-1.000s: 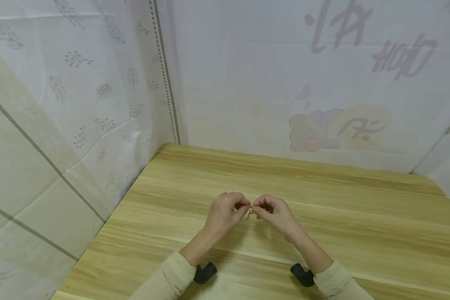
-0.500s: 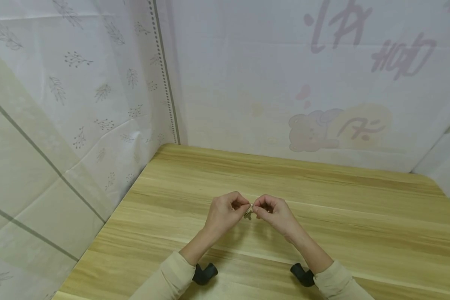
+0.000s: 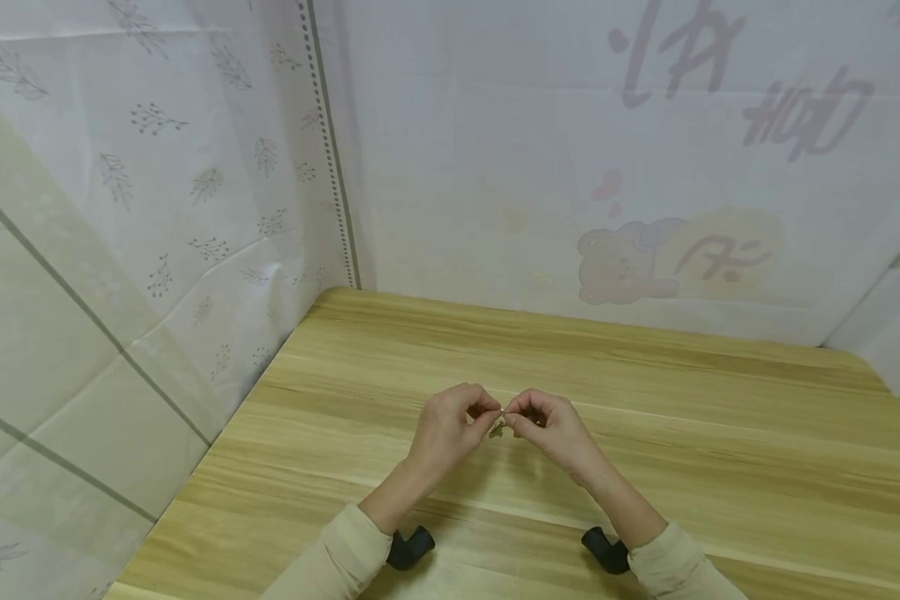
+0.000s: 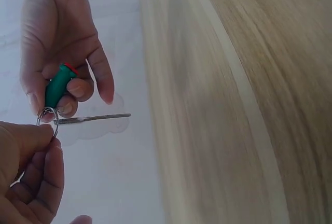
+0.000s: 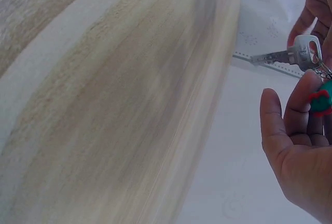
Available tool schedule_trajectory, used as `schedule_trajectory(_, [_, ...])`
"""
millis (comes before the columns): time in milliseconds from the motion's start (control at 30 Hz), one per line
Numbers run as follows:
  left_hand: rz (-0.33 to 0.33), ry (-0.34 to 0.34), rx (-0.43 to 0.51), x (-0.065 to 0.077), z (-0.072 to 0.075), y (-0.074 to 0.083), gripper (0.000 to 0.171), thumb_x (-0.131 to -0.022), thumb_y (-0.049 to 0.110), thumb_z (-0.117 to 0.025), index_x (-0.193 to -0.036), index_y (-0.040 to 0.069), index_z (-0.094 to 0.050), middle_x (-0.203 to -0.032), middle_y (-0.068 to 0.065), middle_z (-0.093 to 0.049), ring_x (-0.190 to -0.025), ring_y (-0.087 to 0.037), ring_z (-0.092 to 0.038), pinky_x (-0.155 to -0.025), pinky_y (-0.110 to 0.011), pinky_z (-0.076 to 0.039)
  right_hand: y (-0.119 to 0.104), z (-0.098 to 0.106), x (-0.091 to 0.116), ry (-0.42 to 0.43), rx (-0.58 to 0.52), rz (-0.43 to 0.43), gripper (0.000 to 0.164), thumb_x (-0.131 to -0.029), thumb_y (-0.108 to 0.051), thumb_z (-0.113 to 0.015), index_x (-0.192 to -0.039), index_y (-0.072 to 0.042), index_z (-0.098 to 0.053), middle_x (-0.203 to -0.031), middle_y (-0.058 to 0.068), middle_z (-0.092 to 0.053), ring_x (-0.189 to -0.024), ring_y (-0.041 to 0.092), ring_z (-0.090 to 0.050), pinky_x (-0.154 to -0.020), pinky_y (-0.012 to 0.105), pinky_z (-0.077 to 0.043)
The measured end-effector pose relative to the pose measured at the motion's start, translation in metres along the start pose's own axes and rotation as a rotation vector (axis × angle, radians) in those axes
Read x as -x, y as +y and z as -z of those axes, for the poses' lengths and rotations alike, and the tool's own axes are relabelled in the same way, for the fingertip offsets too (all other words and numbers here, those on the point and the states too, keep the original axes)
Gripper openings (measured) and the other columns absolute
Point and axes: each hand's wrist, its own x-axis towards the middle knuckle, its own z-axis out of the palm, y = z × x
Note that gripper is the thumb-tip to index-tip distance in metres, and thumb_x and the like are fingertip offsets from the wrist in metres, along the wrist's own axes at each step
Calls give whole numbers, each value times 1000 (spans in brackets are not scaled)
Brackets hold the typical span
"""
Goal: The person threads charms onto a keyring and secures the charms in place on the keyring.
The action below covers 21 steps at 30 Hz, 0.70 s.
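Observation:
Above the table, my left hand (image 3: 450,421) and right hand (image 3: 558,429) meet at the fingertips. In the left wrist view, the left thumb and fingers pinch a split metal key ring (image 4: 55,126). The right thumb and fingertips grip the ring's other side, and a green charm (image 4: 58,86) with a red rim lies among the right fingers. A silver key (image 5: 280,57) hangs from the ring, its blade pointing out sideways in the wrist views. In the head view the key (image 3: 497,428) is small below the fingertips. Whether the ring's coils are spread apart, I cannot tell.
The wood-grain table (image 3: 720,467) spreads below both hands. A printed cloth (image 3: 457,192) hangs behind it, another (image 3: 195,208) along its left side. Dark curved pieces (image 3: 412,547) show beside both forearms.
The key has swung and turned slightly below the fingertips. My left hand dipped a little half a second ago and is back up; the right hand has stayed nearly still.

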Motion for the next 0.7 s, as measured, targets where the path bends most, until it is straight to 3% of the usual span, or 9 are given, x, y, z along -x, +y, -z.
schedule_trajectory(233, [149, 3, 152, -1, 0, 0, 9, -79, 3, -73, -76, 9, -69, -71, 1, -69, -62, -9, -64, -54, -16, -48, -1, 0, 0, -3, -13, 4, 15, -90, -9, -62, -95, 5, -61, -82, 11, -59, -68, 8, -51, -59, 20, -43])
schedule_trajectory(367, [190, -15, 174, -1, 0, 0, 7, -80, 4, -72, -76, 9, -68, -71, 0, -69, -64, -8, -63, -56, -16, -48, -1, 0, 1, -2, -5, -2, 13, -90, -8, -61, -95, 5, -60, -82, 11, -59, -68, 8, -50, -59, 20, -42])
schedule_trajectory(533, [109, -26, 88, -1, -1, -1, 7, -80, 5, -72, -80, 10, -67, -73, 2, -68, -65, -8, -63, -57, -18, -48, 1, -1, 0, -1, 16, 2, 12, -91, -8, -60, -93, 4, -60, -80, 8, -57, -68, 8, -49, -59, 20, -41])
schedule_trajectory(700, [-85, 31, -90, -1, -2, -1, 11, -78, 6, -76, -83, 12, -68, -77, 2, -69, -69, -9, -64, -82, -43, -52, 2, -1, 0, 14, 34, 2, 9, -91, -9, -60, -91, 0, -61, -78, 5, -57, -66, 8, -48, -58, 19, -40])
